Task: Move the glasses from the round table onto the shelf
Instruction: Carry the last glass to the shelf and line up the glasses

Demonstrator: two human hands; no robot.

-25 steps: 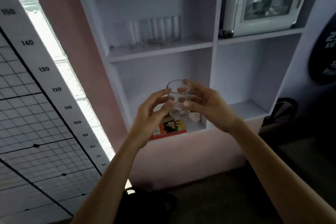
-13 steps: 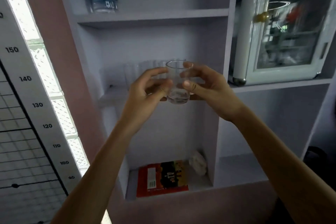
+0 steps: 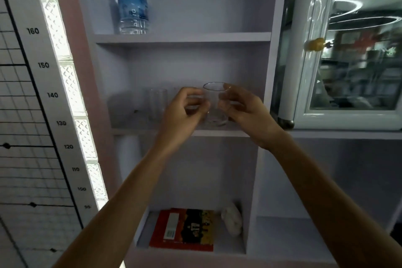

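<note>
Glass (image 3: 215,104) higher, beside ruler's 140 (image 3: 52,95)

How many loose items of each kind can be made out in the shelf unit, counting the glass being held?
Clear glasses: 2, one held between left hand and right hand, one on the shelf; others may be hidden
Water bottle: 1
Book: 1
White object: 1
Total: 5

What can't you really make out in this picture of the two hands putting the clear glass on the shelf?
- Head view: how many clear glasses stand on the pale middle shelf; the left hand hides some.
- Whether the held clear tumbler touches the board; the right hand covers its base edge.
- The blue-labelled water bottle: cap cut off by the top edge.
- The red book: title blurred.
</note>
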